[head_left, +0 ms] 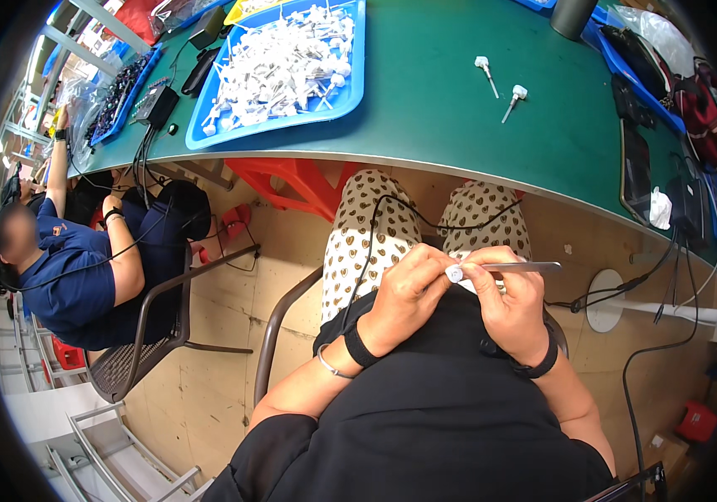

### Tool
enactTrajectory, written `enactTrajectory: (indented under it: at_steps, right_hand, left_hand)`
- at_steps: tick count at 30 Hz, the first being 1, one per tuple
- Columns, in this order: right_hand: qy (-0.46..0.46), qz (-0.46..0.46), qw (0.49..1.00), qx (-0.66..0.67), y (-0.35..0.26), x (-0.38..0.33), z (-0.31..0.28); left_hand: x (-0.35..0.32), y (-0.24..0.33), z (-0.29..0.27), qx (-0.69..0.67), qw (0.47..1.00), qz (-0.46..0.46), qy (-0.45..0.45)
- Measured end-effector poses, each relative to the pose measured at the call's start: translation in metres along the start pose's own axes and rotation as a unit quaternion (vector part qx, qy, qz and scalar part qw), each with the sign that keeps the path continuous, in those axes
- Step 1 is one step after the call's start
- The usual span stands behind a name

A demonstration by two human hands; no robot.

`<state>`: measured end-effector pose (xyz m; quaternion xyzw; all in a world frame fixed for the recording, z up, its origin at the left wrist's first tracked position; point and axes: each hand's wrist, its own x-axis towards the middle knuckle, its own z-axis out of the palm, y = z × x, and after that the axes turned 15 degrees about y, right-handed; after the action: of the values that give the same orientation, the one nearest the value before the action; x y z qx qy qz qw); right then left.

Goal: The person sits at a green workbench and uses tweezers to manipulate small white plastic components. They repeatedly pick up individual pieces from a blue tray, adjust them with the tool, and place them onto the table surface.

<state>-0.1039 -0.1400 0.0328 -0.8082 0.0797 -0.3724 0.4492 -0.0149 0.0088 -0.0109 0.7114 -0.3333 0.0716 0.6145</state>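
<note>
Above my lap, my left hand (pixel 411 294) is closed, its fingertips pinching a small white plastic part (pixel 455 274) with a round end. Close against it, my right hand (pixel 511 308) grips a slim silver metal tool (pixel 526 267) that looks like tweezers; its far end sticks out to the right. The tool's other end is hidden by the fingers at the white part. On the green table ahead lie two similar white parts with thin stems, one white piece (pixel 482 64) and a nearer white piece (pixel 519 91).
A blue tray (pixel 358 84) heaped with white parts stands on the green table (pixel 425 109). At the right are a phone (pixel 635 171), a crumpled white tissue (pixel 660 208) and cables. A co-worker (pixel 82 268) sits at the left. A black cable (pixel 450 227) crosses above my legs.
</note>
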Motion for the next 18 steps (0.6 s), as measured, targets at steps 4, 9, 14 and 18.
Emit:
enactTrajectory:
  at_steps: [4, 9, 14, 18]
  right_hand:
    - [-0.003, 0.081, 0.995, 0.049, 0.000, -0.002, -0.002]
    - [0.080, 0.121, 0.982, 0.121, -0.003, -0.009, 0.004]
    - [0.036, 0.055, 0.995, 0.074, -0.003, -0.004, 0.004]
    - [0.031, 0.066, 0.995, 0.071, -0.004, -0.004, 0.004]
  left_hand:
    - [0.000, -0.005, -0.001, -0.001, 1.000, -0.010, -0.011]
    - [0.003, -0.003, -0.001, -0.006, 1.000, -0.015, -0.002]
    - [0.003, -0.002, -0.002, -0.002, 1.000, -0.007, 0.000]
    - [0.003, -0.001, -0.002, -0.008, 1.000, -0.010, -0.002]
